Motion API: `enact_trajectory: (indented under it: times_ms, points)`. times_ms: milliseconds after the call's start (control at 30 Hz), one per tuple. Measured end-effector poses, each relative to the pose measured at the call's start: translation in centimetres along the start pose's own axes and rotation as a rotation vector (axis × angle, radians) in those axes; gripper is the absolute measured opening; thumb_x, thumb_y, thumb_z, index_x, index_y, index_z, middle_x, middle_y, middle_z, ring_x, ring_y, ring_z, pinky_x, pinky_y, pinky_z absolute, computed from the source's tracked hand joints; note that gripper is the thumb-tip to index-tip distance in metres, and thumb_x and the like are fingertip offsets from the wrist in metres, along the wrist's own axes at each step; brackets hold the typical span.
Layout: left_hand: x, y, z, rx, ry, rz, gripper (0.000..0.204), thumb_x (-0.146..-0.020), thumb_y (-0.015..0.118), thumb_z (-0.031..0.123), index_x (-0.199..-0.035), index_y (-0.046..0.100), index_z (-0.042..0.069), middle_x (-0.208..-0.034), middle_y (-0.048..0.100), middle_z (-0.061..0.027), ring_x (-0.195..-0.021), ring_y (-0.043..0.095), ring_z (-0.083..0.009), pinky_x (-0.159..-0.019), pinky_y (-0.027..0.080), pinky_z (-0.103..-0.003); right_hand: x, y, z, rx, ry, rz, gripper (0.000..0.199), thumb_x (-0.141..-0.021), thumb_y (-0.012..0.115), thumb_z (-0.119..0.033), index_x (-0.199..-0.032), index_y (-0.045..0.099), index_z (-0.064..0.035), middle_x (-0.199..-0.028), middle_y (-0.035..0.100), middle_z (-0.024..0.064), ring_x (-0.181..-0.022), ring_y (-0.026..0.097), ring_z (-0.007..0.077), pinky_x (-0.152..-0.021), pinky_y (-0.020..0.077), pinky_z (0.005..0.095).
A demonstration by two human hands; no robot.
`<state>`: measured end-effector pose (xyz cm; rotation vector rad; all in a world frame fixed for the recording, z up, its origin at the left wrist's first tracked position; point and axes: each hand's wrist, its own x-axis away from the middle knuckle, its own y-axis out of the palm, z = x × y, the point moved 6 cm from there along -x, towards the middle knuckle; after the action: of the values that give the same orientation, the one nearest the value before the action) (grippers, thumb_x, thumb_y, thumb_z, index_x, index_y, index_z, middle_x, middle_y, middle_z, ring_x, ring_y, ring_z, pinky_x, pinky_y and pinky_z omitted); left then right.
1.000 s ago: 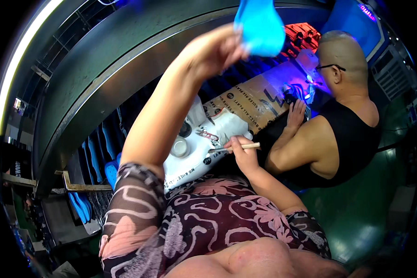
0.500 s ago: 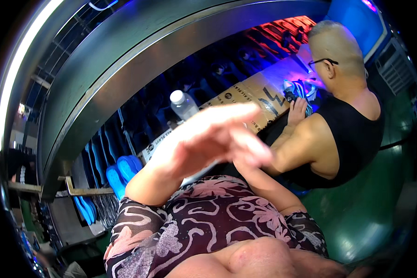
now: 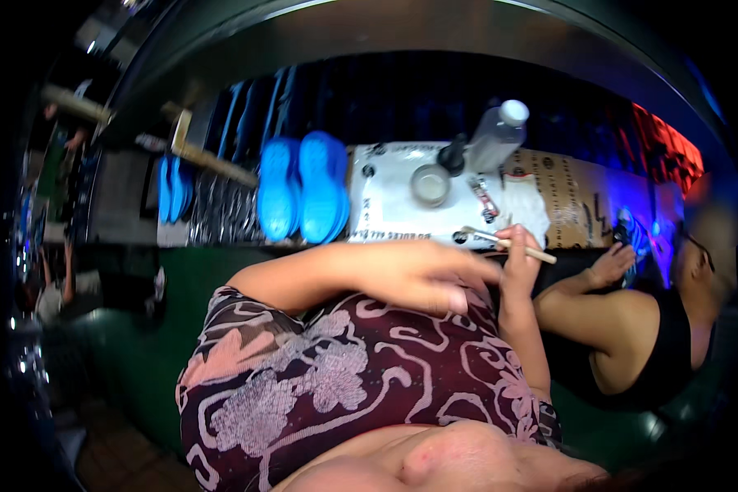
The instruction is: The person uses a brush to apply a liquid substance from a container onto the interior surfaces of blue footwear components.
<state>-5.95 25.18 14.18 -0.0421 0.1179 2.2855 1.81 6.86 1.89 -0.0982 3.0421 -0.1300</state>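
Note:
My left hand [image 3: 418,275] reaches across my front with its fingers stretched out and nothing in it. Its fingertips come close to my right hand [image 3: 517,262], which pinches a thin brush [image 3: 535,251] with a pale handle. The brush tip points left, over the edge of a printed white sheet [image 3: 394,217]. On that sheet stand a small round cup [image 3: 430,186], a dark bottle [image 3: 452,156] and a clear bottle [image 3: 498,138] with a white cap. Beyond the brush lie a small printed tube [image 3: 484,199] and a white cloth [image 3: 523,207].
Left of the sheet sit two blue shoe soles [image 3: 280,190], side by side. More blue soles [image 3: 175,190] lie farther left, past a metal bracket [image 3: 190,152]. To my right a co-worker [image 3: 619,328] handles a blue-lit item. A metal beam [image 3: 369,37] spans the far side.
The view has swung, so the bench sits more squarely ahead and the co-worker lies farther right. My left hand has dropped toward my front, and my right hand with the brush now shows.

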Motion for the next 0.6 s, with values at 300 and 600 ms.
enact_trajectory:
  times_ms: [300, 600]
  points:
    - [23.4, -14.4, -14.4, -0.783, -0.624, 1.34, 0.039, -0.079, 0.062, 0.014, -0.115, 0.057, 0.003, -0.1, 0.062, -0.0171, -0.084, 0.062, -0.0318, -0.075, 0.05, -0.04, -1.5, 4.4, -0.5, -0.03, 0.066, -0.044, 0.034, -0.098, 0.046, -0.023, -0.079, 0.062, 0.0012, -0.07, 0.057, 0.0032, -0.065, 0.048, 0.0088, -0.063, 0.0391, 0.0228]
    - [22.2, -16.8, -16.3, -1.077, -1.004, 1.033, 0.033, -0.075, 0.056, 0.018, -0.1, 0.052, -0.003, -0.074, 0.064, -0.0227, -0.074, 0.064, -0.0381, -0.071, 0.05, -0.046, -7.1, 8.0, 0.3, 0.167, -0.037, -0.199, 0.022, -0.091, 0.058, -0.021, -0.087, 0.068, -0.0029, -0.072, 0.06, 0.0026, -0.066, 0.053, 0.0105, -0.061, 0.0423, 0.0247]
